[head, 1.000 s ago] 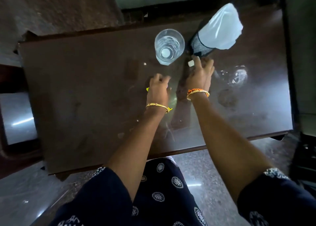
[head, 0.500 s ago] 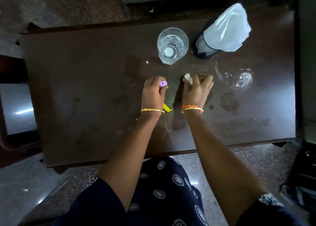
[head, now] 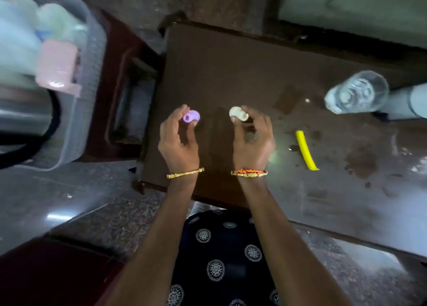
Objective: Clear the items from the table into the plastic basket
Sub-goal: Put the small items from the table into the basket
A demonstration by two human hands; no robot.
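In the head view, the dark brown table [head: 231, 69] fills the centre and right of the frame; its left edge runs down just left of the left hand, its near edge crosses under both wrists. A strip of bare tabletop lies between the hands and the far edge. The plastic basket [head: 92, 58] sits at the upper left of the frame on a dark red stool [head: 120, 102], apart from the table's left edge; it is blurred, with pale shapes and a pink thing inside that I cannot identify.

The left hand [head: 179, 141] is raised over the table's left part, thumb and fingers pinching one small purple piece [head: 191, 116]. The right hand [head: 253, 141], beside it at centre frame, pinches one small white piece [head: 238, 115] in curled fingertips. Each wrist carries one bangle.

One yellow strip [head: 305, 149] lies flat on the table right of the right hand. One drinking glass [head: 357, 93] stands at the upper right.
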